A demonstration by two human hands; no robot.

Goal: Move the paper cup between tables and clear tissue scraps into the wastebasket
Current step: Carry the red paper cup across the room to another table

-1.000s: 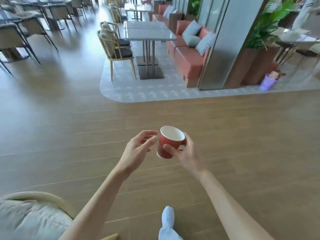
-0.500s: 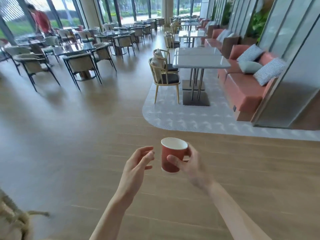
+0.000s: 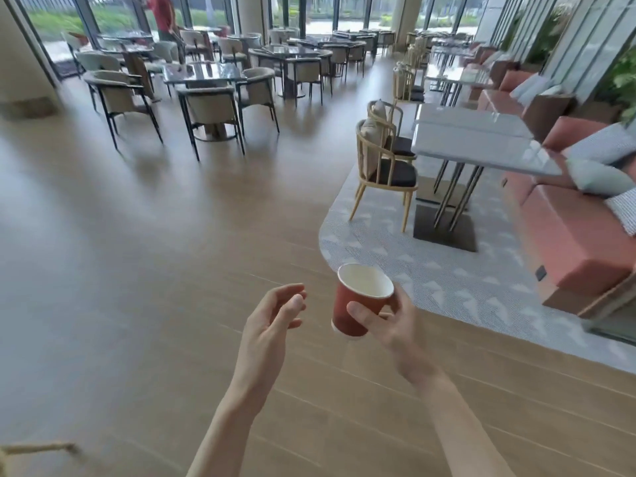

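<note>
A: Right, where is the paper cup (image 3: 359, 302) seen?

B: Just below the middle of the frame, slightly right. It is gripped by the right hand (image 3: 392, 325), the thumb curled across its red wall and the fingers wrapped behind it. The cup is tilted a little, its white inside turned up and to the left.

A: And the left hand (image 3: 272, 321)?

B: It is held just left of the cup, apart from it, nothing in it, the fingers loosely bent.

A: What is shown around them?

B: A wooden floor (image 3: 137, 270) is seen beneath both hands. At the right of the frame a grey table (image 3: 481, 142) stands on a pale carpet (image 3: 430, 270), with a wooden chair (image 3: 382, 166) beside it and a pink sofa (image 3: 568, 235) behind.
</note>
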